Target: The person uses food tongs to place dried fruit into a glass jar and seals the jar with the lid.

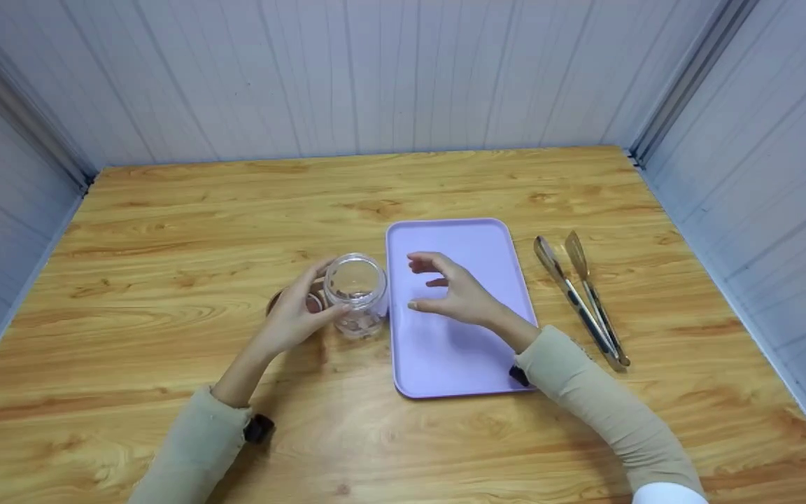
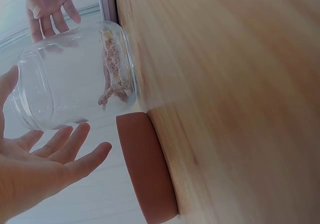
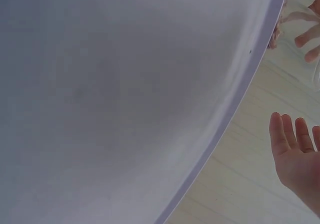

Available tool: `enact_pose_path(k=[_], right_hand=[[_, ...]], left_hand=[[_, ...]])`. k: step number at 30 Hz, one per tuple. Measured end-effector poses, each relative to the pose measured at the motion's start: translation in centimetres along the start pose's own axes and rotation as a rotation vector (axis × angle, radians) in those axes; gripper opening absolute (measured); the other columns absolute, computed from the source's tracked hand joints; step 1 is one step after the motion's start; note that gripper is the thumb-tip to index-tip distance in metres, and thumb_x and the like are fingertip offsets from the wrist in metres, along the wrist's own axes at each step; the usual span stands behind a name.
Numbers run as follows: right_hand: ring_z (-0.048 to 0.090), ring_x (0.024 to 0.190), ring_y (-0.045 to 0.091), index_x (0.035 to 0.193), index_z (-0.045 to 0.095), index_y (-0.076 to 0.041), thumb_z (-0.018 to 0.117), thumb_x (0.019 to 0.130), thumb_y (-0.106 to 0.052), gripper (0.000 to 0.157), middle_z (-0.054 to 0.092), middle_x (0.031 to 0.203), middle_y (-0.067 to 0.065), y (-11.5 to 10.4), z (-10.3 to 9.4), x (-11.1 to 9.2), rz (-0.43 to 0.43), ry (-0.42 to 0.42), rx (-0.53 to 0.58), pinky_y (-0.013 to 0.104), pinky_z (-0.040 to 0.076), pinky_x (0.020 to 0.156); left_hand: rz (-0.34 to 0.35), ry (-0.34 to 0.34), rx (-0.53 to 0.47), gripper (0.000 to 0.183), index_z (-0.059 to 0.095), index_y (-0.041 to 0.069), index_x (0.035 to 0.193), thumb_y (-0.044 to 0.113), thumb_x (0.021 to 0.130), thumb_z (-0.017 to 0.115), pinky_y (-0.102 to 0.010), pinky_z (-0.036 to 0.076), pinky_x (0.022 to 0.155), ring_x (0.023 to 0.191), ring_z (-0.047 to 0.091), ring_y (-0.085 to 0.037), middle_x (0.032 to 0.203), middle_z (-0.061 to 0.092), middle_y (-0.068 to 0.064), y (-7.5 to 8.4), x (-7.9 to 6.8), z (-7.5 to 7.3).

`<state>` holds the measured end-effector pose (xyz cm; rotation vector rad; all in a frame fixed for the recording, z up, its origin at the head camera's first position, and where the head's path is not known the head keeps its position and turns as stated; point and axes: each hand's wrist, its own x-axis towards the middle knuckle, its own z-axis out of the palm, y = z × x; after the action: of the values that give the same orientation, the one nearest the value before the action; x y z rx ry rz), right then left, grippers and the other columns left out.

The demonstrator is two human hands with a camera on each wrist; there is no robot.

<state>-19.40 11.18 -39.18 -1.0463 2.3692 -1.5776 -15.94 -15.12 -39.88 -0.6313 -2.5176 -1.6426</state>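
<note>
A clear jar stands upright on the table, its mouth uncovered. Small brownish pieces lie at its bottom in the left wrist view. My left hand is curved loosely around the jar's left side, thumb near the rim; whether it touches the glass is hard to tell. Beneath that hand, beside the jar, lies a round reddish-brown lid, partly hidden in the head view. Over the tray hovers my right hand, fingers loosely bent and spread, holding nothing, a short way right of the jar.
A lilac tray lies just right of the jar. Farther right, metal tongs rest on the wooden table, spread in a V with their tips pointing away. Pale panel walls enclose the back and sides.
</note>
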Motion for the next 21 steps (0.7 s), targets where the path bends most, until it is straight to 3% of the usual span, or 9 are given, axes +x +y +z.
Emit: enact_pose_path(k=[5,10,15,21], right_hand=[[0.041,0.11,0.037,0.127,0.035,0.009,0.07,0.073,-0.002,0.065,0.044,0.12,0.022,0.0,0.6,0.3,0.001,-0.037,0.01,0.047,0.038,0.086],[0.042,0.111,0.035,0.129,0.033,0.008,0.071,0.073,-0.004,0.069,0.043,0.121,0.024,1.0,1.2,0.7,-0.002,-0.073,0.005,0.047,0.038,0.086],[0.042,0.112,0.025,0.132,0.032,0.001,0.073,0.072,-0.014,0.074,0.042,0.126,0.016,3.0,1.8,1.3,0.022,-0.105,-0.038,0.04,0.039,0.087],[0.042,0.112,0.022,0.134,0.031,-0.004,0.074,0.071,-0.023,0.079,0.041,0.127,0.008,3.2,2.5,2.1,0.031,-0.161,-0.056,0.039,0.04,0.086]], left_hand=[[-0.007,-0.003,0.004,0.069,0.036,0.001,0.131,0.014,0.074,0.072,-0.046,0.036,0.088,0.106,0.045,-0.036,0.12,0.048,-0.016,-1.6,0.2,0.1],[0.0,-0.003,-0.004,0.07,0.036,0.002,0.132,0.015,0.073,0.073,-0.046,0.035,0.088,0.106,0.044,-0.036,0.121,0.048,-0.016,-1.7,0.2,0.1],[0.003,-0.003,-0.006,0.069,0.036,0.0,0.131,0.013,0.073,0.072,-0.046,0.034,0.09,0.108,0.043,-0.035,0.121,0.048,-0.016,-1.7,0.3,0.1],[0.004,-0.001,-0.001,0.069,0.037,0.0,0.131,0.013,0.073,0.073,-0.048,0.031,0.092,0.11,0.043,-0.034,0.122,0.047,-0.016,-1.7,0.2,0.0]])
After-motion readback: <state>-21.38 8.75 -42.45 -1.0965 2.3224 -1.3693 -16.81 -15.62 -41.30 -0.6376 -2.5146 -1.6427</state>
